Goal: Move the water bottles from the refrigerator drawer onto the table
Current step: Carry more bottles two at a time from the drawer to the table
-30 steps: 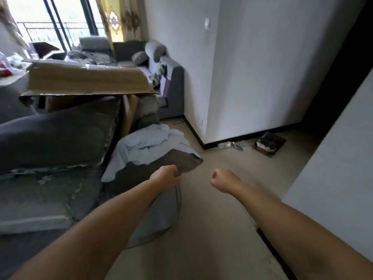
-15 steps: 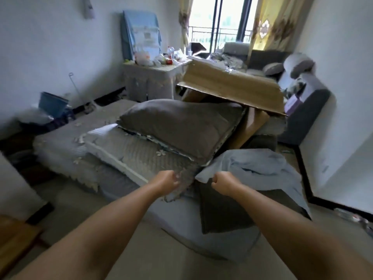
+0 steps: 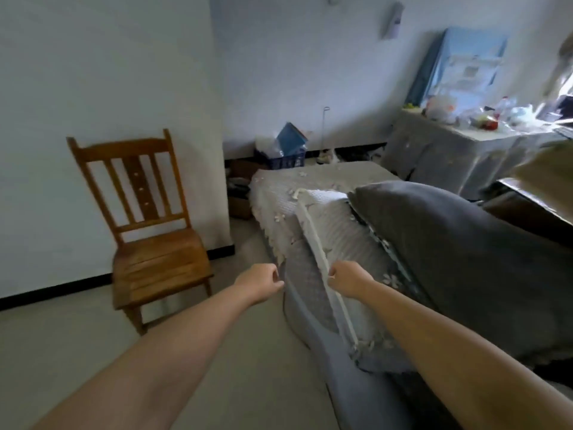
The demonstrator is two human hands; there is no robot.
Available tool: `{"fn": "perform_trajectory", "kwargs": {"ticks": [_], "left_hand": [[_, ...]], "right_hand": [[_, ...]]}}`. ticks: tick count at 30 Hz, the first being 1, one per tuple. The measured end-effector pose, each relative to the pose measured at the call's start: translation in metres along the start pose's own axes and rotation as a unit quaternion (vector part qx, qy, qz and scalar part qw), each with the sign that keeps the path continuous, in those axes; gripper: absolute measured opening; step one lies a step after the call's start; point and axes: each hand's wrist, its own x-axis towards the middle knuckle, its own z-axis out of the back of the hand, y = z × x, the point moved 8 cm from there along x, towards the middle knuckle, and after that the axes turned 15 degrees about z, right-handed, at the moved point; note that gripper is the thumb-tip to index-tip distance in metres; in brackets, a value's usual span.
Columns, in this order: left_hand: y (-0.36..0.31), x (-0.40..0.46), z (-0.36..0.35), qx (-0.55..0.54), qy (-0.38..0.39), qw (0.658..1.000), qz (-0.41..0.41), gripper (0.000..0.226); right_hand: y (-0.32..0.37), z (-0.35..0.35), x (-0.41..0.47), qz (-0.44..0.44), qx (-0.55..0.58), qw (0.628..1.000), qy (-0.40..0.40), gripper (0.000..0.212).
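Right now no water bottles, fridge drawer or table for them can be picked out for sure; some small bottles and bags sit in a blurry pile on a covered cabinet [image 3: 440, 150] by the far wall, too fuzzy to name. Both arms reach out in front of the person. The left hand [image 3: 260, 282] is curled into a loose fist with the fingers tucked together, and it holds nothing. The right hand [image 3: 348, 280] is curled the same way, fingers together, with nothing in it that I can see; it sits in front of a white strip along the edge of a folded quilt [image 3: 335, 231]. The two hands are near each other but not touching. The quilt lies on a low sofa [image 3: 310, 184] under a pale flowery cover, and a big gray cushion [image 3: 465, 243] leans on the quilt's right side. A wooden chair [image 3: 148, 225] stands against the white wall on the left, well apart from the sofa. A dark crate [image 3: 282, 158] with a blue box in it sits on the floor by the far wall.
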Motion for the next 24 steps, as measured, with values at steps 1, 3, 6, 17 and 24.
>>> {"fn": "perform_trajectory", "kwargs": {"ticks": [1, 3, 6, 17, 24], "left_hand": [[0.020, 0.004, 0.010, -0.013, -0.012, 1.000, 0.019, 0.030], [0.074, 0.009, 0.033, -0.035, -0.032, 0.996, 0.070, 0.028], [0.167, 0.014, 0.065, -0.066, -0.061, 0.983, 0.158, 0.021], [0.404, 0.028, 0.184, -0.104, -0.092, 0.950, 0.279, 0.024], [0.564, -0.004, 0.247, -0.136, -0.143, 0.903, 0.381, 0.041]], "right_hand": [[0.020, -0.003, 0.016, 0.025, -0.002, 1.000, 0.010, 0.032], [0.073, -0.015, 0.055, 0.087, -0.020, 0.995, 0.034, 0.032], [0.159, -0.039, 0.111, 0.171, -0.039, 0.982, 0.072, 0.029], [0.416, -0.093, 0.238, 0.279, -0.047, 0.953, 0.106, 0.014], [0.579, -0.137, 0.282, 0.362, -0.083, 0.920, 0.126, 0.023]]}}
